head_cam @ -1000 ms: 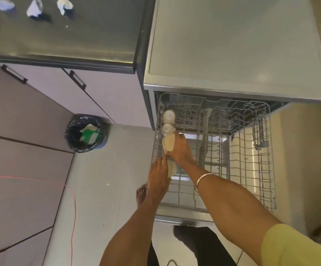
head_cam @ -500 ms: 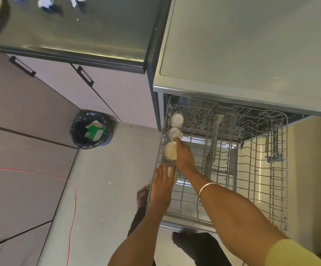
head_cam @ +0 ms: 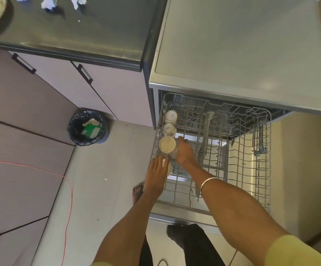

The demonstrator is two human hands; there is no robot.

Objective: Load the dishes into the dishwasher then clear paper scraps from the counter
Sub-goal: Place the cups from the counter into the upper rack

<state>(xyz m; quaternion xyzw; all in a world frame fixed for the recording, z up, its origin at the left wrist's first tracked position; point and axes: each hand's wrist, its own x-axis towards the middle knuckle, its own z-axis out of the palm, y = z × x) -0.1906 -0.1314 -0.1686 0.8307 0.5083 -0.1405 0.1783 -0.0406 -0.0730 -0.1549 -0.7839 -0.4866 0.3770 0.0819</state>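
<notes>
The wire dishwasher rack [head_cam: 247, 166] is pulled out below the steel counter. Along its left side stand two upside-down white cups [head_cam: 171, 116] [head_cam: 168, 129] and a cream cup [head_cam: 167, 144]. My right hand [head_cam: 184, 152] grips the side of the cream cup. My left hand [head_cam: 156, 173] lies just in front with its fingers over another cream cup [head_cam: 169, 168], mostly hidden. Crumpled paper scraps [head_cam: 48, 3] lie on the dark counter [head_cam: 98, 31] at top left.
A round bin [head_cam: 87, 127] with a black liner and green-white waste stands on the floor by the cabinets. A thin red cord [head_cam: 67, 189] runs over the floor at left. My bare foot [head_cam: 137, 191] is beside the open dishwasher door.
The view shifted down and left. My right hand moved from the front of the cream cup to its right side; my left hand stays at the nearer cup.
</notes>
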